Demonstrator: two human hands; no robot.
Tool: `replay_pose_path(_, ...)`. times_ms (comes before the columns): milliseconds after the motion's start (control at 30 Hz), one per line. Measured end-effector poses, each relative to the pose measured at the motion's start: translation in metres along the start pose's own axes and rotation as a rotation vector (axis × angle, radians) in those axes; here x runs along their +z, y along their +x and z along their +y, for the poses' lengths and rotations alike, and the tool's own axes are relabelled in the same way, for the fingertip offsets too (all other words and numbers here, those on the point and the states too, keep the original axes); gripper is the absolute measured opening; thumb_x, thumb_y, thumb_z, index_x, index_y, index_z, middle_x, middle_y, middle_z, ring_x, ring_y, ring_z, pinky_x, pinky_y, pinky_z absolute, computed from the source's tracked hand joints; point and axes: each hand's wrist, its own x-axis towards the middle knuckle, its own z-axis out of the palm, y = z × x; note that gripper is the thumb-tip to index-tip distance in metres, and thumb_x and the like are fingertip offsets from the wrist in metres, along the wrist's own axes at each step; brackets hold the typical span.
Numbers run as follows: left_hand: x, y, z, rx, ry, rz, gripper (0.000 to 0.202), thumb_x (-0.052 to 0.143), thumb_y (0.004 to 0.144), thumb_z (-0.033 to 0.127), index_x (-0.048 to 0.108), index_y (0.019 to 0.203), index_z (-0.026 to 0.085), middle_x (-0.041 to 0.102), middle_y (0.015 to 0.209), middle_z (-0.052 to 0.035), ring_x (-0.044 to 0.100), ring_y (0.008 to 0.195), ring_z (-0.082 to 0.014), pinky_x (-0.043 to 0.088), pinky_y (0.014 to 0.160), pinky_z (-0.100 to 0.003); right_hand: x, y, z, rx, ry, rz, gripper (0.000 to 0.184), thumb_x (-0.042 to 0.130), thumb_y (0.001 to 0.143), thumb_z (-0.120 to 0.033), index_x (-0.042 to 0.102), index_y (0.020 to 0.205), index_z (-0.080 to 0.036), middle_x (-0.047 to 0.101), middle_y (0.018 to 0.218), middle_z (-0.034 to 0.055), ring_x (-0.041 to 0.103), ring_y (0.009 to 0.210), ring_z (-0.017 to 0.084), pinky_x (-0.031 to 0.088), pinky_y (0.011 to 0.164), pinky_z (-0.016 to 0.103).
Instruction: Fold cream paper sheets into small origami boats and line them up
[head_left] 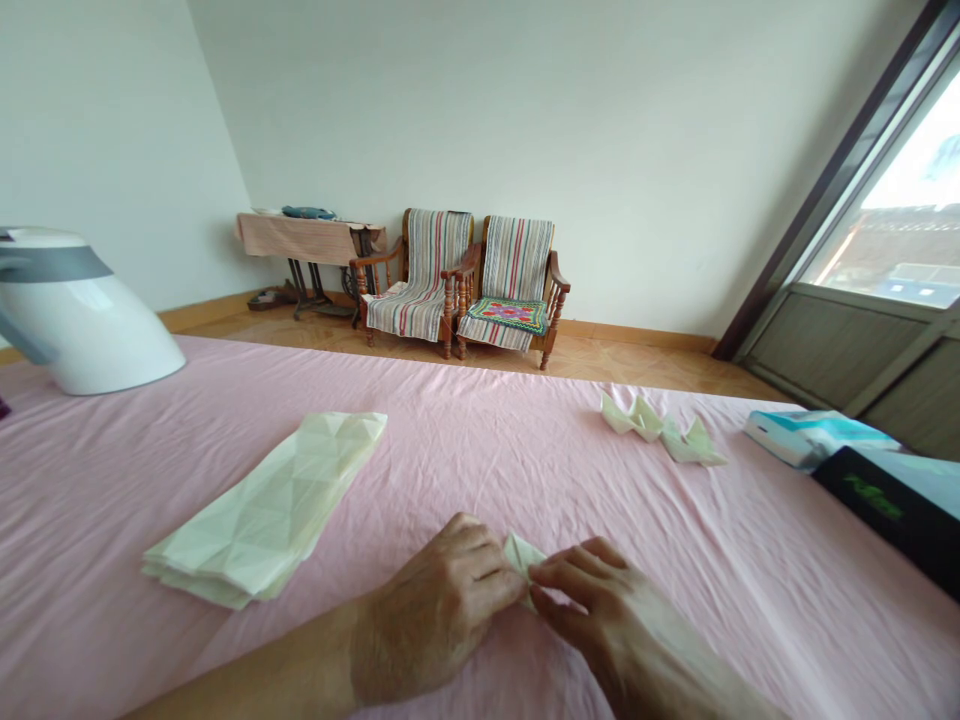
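Observation:
Between my hands, on the pink cloth point(450, 450), lies a small piece of folded pale paper point(523, 551), mostly covered by fingers. My left hand point(442, 605) is closed on its left side, fingers curled. From the right, my right hand point(600, 600) pinches the same paper with thumb and fingertips. A stack of creased pale paper sheets point(277, 500) rests to the left of my left hand. Farther off to the right sit two folded paper shapes point(664, 428) with pointed corners, side by side.
A white and grey kettle point(112, 320) stands at the far left of the table. At the right edge are a blue and white tissue pack point(814, 435) and a black box point(885, 510). Beyond the table are two wooden armchairs point(555, 300) and a cloth-covered sewing table point(300, 238).

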Motion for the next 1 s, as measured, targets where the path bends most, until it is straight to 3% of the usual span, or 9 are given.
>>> replay_pose_path(167,0.001,0.000,0.002,-0.026,-0.006,0.010,0.016,0.045,0.094,0.010,0.057,0.101,0.018,0.061,0.090,-0.0042,0.052,0.086,-0.0206,0.035,0.085,-0.037,0.007,-0.001,0.000,-0.031,-0.066,0.019,0.026,0.046,0.092,-0.007,0.068,0.094,-0.020,0.071,0.088,0.0060,0.065,0.077,0.022,0.044,0.070,0.037)
replay_pose_path(300,0.001,0.000,0.001,0.009,0.011,0.004,0.019,0.045,0.097,0.013,0.058,0.108,0.020,0.063,0.093,-0.0043,0.052,0.088,-0.0204,0.035,0.085,-0.037,0.009,-0.005,0.006,0.078,0.111,-0.005,0.029,0.047,0.090,-0.005,0.069,0.091,-0.024,0.069,0.085,0.0024,0.063,0.079,0.018,0.044,0.072,0.033)
replay_pose_path(500,-0.004,-0.001,0.003,0.036,0.055,-0.025,0.022,0.049,0.096,0.015,0.059,0.113,0.024,0.062,0.100,-0.0049,0.051,0.093,-0.0219,0.034,0.087,-0.038,0.023,-0.006,0.021,0.300,0.336,0.215,0.036,0.038,0.080,0.001,0.068,0.081,-0.019,0.064,0.083,0.0054,0.059,0.078,0.017,0.046,0.071,0.029)
replay_pose_path(600,-0.007,-0.004,0.005,0.040,0.080,-0.023,0.028,0.052,0.093,0.015,0.058,0.118,0.027,0.060,0.103,-0.0047,0.050,0.094,-0.0225,0.033,0.090,-0.040,0.030,-0.004,0.022,0.360,0.405,0.275,0.037,0.039,0.075,0.002,0.069,0.087,-0.018,0.064,0.087,0.0059,0.059,0.080,0.017,0.047,0.072,0.028)
replay_pose_path(833,-0.006,-0.010,0.005,0.032,0.124,-0.054,0.032,0.056,0.088,0.014,0.057,0.118,0.025,0.057,0.109,-0.0065,0.050,0.101,-0.0247,0.033,0.094,-0.042,0.028,0.003,0.015,0.286,0.298,0.153,0.051,0.043,0.070,0.003,0.068,0.107,-0.022,0.063,0.100,0.0067,0.055,0.093,0.021,0.047,0.078,0.033)
replay_pose_path(1000,-0.009,-0.008,0.010,0.011,0.073,-0.066,0.030,0.057,0.091,0.017,0.056,0.120,0.026,0.061,0.108,-0.0051,0.052,0.104,-0.0229,0.032,0.099,-0.041,0.033,0.005,0.016,0.279,0.173,0.130,0.044,0.044,0.080,-0.001,0.068,0.107,-0.026,0.063,0.102,0.0055,0.056,0.092,0.020,0.048,0.077,0.032)
